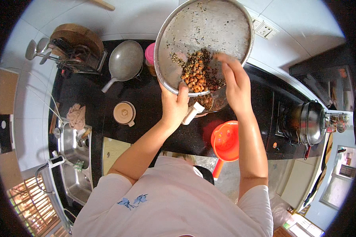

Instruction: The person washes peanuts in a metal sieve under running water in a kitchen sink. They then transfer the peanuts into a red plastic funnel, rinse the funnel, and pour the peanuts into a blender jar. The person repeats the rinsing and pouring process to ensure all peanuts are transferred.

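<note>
A wide round metal pan (217, 23) is tilted toward me above the counter. My left hand (174, 106) grips its lower rim, the thumb over the edge. Inside, a heap of dark seeds and orange-brown beans or nuts (195, 75) has gathered near the low edge, with grains scattered higher up. My right hand (237, 83) reaches over the pan's right side, fingers stretched out beside the heap and slightly blurred. Just below the rim stands a clear jar (220, 99) with a white handle (192, 113), partly hidden, holding some of the same mix.
An orange dipper (227, 138) lies by the counter's front edge. Toward the left are a grey frying pan (125, 59), a pink-lidded jar (150, 53), a beige cup (124, 113), a cloth (76, 116) and the sink (89, 158). A metal pot (315, 122) stands at the right.
</note>
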Tool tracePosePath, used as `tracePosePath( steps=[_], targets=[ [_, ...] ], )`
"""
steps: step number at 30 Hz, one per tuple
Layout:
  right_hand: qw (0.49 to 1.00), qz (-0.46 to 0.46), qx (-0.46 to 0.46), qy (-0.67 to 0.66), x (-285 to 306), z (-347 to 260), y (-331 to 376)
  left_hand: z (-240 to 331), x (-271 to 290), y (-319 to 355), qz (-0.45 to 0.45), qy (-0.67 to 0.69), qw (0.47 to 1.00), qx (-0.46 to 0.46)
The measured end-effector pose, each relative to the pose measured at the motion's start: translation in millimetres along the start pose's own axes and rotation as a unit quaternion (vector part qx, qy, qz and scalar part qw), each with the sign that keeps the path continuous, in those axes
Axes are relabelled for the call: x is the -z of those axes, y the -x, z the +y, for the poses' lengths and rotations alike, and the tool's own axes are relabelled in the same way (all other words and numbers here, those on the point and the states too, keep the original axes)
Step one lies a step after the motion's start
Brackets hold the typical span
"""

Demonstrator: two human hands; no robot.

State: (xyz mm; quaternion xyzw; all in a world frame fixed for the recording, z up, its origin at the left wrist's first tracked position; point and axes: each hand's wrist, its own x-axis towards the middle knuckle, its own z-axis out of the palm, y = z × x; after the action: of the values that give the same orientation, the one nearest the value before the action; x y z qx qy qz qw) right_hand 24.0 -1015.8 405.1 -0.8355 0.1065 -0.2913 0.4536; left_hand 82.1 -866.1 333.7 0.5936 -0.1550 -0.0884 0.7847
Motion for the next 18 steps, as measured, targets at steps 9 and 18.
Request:
tracePosePath(
  steps=[9, 18],
  targets=[
    [0.978, -0.151, 0.143, 0.032, -16, 22, -34, -2, 4, -3, -0.006, 0.013, 1.000, 0.003],
    [0.973, -0.171, 0.115, 0.099, 4, 15, -9, 0, 1, 0, 0.008, 0.015, 1.000, 0.007]
  ],
)
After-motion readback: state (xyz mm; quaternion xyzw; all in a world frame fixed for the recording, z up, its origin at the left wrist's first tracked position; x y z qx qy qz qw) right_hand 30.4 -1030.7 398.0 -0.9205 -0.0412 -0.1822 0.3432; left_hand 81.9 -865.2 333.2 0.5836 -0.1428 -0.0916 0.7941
